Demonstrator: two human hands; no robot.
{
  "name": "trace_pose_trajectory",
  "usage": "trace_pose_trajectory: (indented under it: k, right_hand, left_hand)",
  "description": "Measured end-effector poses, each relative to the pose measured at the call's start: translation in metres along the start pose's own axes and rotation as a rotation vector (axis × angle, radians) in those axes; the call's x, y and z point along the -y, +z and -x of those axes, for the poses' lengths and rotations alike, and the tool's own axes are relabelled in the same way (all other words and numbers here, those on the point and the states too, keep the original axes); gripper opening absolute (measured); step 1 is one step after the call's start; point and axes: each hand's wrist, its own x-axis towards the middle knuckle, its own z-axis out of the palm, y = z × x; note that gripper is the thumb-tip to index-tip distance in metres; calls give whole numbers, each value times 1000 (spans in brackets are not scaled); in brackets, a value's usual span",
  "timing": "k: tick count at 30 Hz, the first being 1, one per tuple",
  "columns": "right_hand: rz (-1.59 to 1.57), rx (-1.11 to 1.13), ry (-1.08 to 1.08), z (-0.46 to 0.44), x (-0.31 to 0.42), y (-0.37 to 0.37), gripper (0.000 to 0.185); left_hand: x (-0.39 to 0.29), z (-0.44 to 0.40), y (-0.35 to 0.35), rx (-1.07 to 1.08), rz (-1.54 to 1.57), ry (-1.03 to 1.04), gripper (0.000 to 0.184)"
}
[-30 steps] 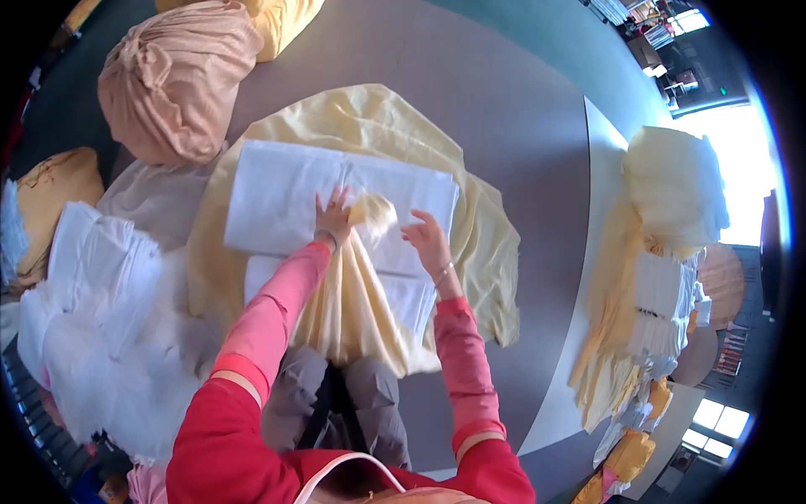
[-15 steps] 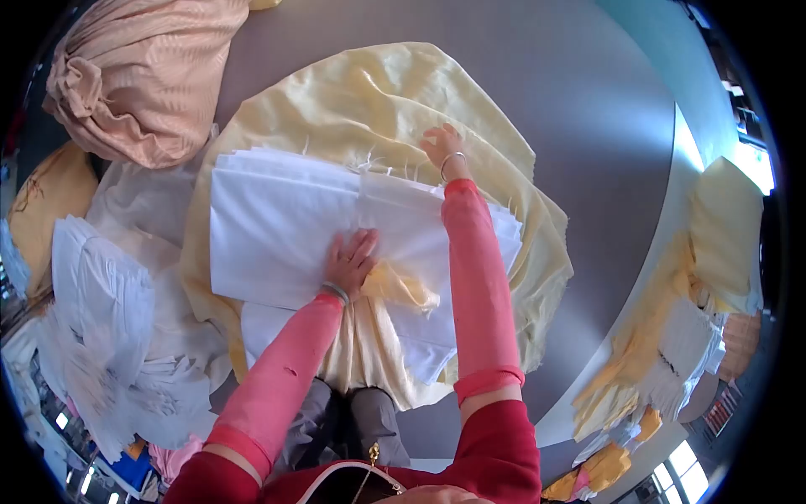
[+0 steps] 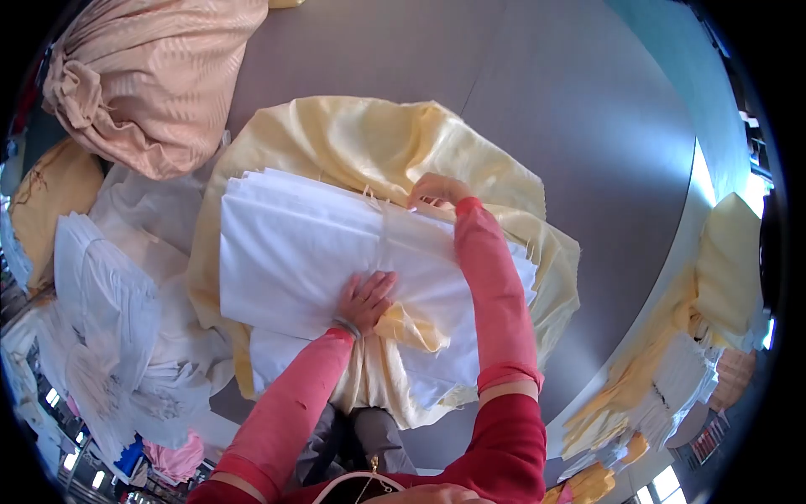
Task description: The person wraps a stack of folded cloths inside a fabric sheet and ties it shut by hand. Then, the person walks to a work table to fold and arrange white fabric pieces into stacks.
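A stack of folded white cloth [image 3: 294,235] lies on a large pale yellow cloth [image 3: 319,126], which spreads out beyond it on the far side and the right. My left hand [image 3: 368,304] rests flat on the stack with its fingers spread, beside a gathered, twisted end of yellow cloth [image 3: 411,328] that comes up over the near edge. At the stack's far edge my right hand [image 3: 437,193] is closed on the yellow cloth, which rises in folds around it. Its fingertips are partly hidden.
The grey table [image 3: 588,109] has a curved right edge. A tied peach cloth bundle [image 3: 159,76] sits at the far left. White cloth piles [image 3: 105,294] lie on the left. Off to the right are a yellow bundle [image 3: 730,269] and stacked cloth [image 3: 680,386].
My right hand has come nearer and closed on the yellow cloth, whose far edge has drawn in toward the stack. My left hand stays pressed on the white cloth. The view has shifted slightly.
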Motion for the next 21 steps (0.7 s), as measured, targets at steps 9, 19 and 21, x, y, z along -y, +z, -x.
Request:
trace_pose_trajectory:
  k: [9, 19, 21]
  right_hand:
    - [-81, -1126, 5, -26, -35, -43, 54]
    - [-177, -1623, -958, 223, 182, -77, 9]
    - [192, -1179, -881, 276, 197, -12, 13]
  left_hand:
    - [3, 3, 2, 6, -1, -17, 9]
    - [1, 4, 0, -73, 18, -8, 15]
    - [1, 5, -8, -28, 13, 23, 14]
